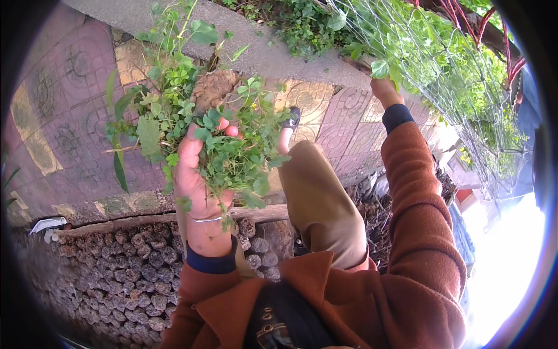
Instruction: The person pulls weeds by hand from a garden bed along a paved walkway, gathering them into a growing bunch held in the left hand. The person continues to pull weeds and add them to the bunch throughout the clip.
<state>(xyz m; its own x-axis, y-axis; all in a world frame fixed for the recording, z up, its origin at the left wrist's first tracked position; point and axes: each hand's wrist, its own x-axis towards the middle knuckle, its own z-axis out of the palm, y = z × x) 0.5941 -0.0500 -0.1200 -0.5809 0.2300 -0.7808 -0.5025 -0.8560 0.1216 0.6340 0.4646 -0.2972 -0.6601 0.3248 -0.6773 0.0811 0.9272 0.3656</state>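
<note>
My left hand [195, 166], a bracelet at its wrist, is wrapped round a big bunch of green weeds [232, 154] with clover-like leaves. A lump of brown soil [214, 90] clings at the top of the bunch, and longer stems trail past it to the upper left. With the arm stretched far out to the right, my right hand [385, 92] is closed at a leafy green plant [381, 68] beside the wire netting. Its fingertips are partly hidden among the leaves.
A concrete curb [267, 49] edges the planted bed. Wire netting [447, 87] hangs along the right, with red cords on a pole. Below the patterned paving [70, 116] lies a stack of dark round briquettes [133, 262]. My bent knee [322, 192] sits between my arms.
</note>
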